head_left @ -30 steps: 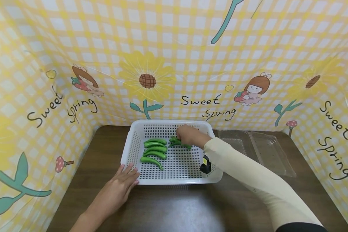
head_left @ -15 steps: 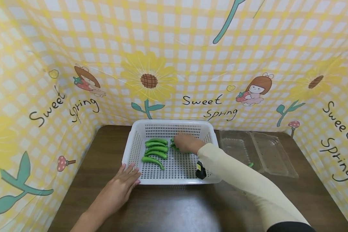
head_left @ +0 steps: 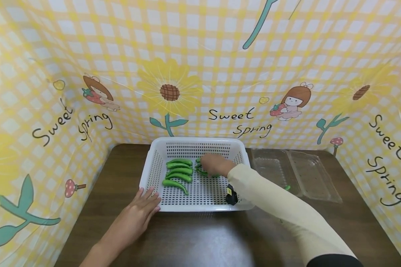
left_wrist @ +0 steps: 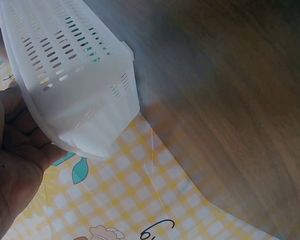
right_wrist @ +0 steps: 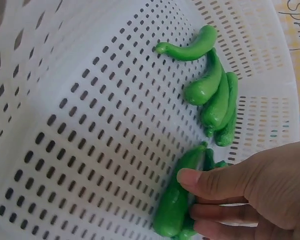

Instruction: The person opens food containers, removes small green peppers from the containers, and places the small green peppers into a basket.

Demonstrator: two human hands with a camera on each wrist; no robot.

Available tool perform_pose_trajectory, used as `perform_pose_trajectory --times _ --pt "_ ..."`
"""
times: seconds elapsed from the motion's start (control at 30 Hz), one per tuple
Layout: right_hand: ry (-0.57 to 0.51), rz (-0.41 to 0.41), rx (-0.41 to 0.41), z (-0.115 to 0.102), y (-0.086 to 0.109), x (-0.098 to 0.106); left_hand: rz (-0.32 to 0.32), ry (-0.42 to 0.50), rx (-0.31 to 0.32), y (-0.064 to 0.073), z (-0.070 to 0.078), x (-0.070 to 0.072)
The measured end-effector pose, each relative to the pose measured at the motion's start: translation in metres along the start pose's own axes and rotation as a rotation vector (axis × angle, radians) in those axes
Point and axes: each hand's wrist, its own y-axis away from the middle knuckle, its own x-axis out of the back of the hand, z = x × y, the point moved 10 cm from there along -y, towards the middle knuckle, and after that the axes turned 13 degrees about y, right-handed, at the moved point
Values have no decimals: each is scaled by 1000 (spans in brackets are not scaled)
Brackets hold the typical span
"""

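Observation:
A white perforated basket [head_left: 200, 208] holds several shiny, curved green peppers. One row of peppers [head_left: 178, 171] lies on the left side of its floor. My right hand [head_left: 215, 164] reaches into the right half, over a second group. Up close in the right wrist view, its thumb lies across one green pepper [right_wrist: 171, 210], with fingers on the other side, pinching it. Other peppers beneath are partly hidden by that hand. My left hand [head_left: 142, 207] rests with extended fingers on the basket's front left corner, touching the rim, also visible in the left wrist view.
Right of the basket lies a clear plastic box [head_left: 297, 174], opened flat, with a small green piece [head_left: 287, 188] showing beside the sleeve. A black device with a yellow mark [head_left: 231, 194] sits at my right wrist. Checked cloth [head_left: 200, 74] hangs around the brown table [head_left: 200, 241].
My right hand has come down slightly toward the front, onto the peppers on the right. The forearm shifted, uncovering the green piece in the plastic box. My left hand stays on the corner.

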Motion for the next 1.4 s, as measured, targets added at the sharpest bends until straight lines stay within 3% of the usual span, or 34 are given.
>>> perform_pose_trajectory --times 0.13,0.23,0.37,0.5,0.57,0.67,0.83,1.07,1.4 --pt "-45 39 25 11 9 19 -1 -5 -1 1 0 1" --pt "-73 92 23 32 26 38 -4 -3 -1 1 1 0" --pt "-103 181 -47 77 55 60 -12 5 8 1 2 0" --pt "-142 250 -125 129 83 65 -4 7 2 1 2 1" --pt "-156 271 -136 150 96 59 1 7 -5 1 2 1" --pt "-187 237 -134 174 111 36 8 8 -7 1 2 2" --pt "-274 100 -126 193 128 -21 17 7 -8 3 3 3" --pt "-359 13 -117 192 141 -74 28 5 -22 3 4 3" --pt "-419 -56 -116 170 139 -106 25 12 -19 1 2 1"
